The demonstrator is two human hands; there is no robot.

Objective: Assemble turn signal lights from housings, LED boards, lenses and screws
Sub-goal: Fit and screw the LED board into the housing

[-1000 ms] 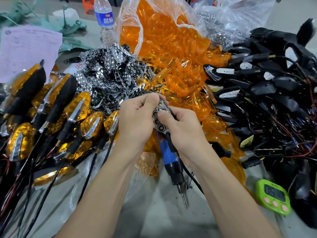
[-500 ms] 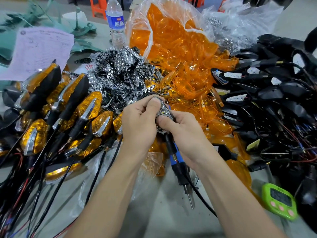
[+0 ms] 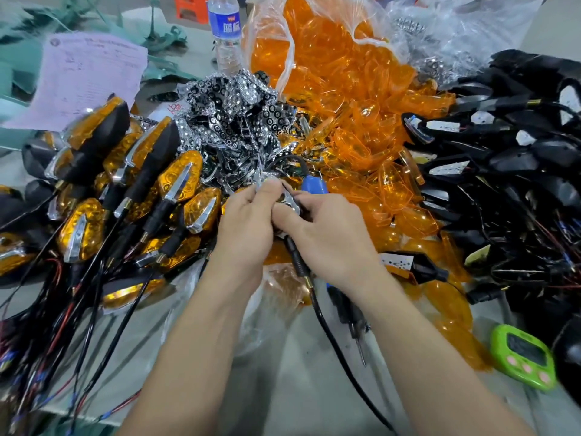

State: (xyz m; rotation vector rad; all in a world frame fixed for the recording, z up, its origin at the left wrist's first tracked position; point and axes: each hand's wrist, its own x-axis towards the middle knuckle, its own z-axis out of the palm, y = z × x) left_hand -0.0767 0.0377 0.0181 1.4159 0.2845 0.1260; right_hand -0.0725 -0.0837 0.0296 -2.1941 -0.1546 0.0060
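Observation:
My left hand (image 3: 248, 221) and my right hand (image 3: 327, 234) meet at the middle of the table, and both pinch a small chrome reflector piece (image 3: 290, 200) between fingertips. The fingers hide most of it. A black housing stem (image 3: 297, 259) with its cable hangs just below the hands. A blue electric screwdriver (image 3: 314, 184) runs under my right palm, its bit (image 3: 361, 354) pointing down at the table. Behind the hands lie loose chrome reflectors (image 3: 232, 121), a bag of orange lenses (image 3: 345, 89), and black housings (image 3: 503, 171) at the right.
Finished amber lights (image 3: 176, 190) with black stems and wires are heaped at the left. A green timer (image 3: 525, 357) sits at the lower right. A water bottle (image 3: 224, 29) and a pink paper sheet (image 3: 81, 73) stand at the back. Bare grey table (image 3: 283, 388) lies between my forearms.
The chrome piece has turned in my fingers; its holed face no longer shows. The screwdriver's blue body now shows above my right hand instead of below it. The view has shifted.

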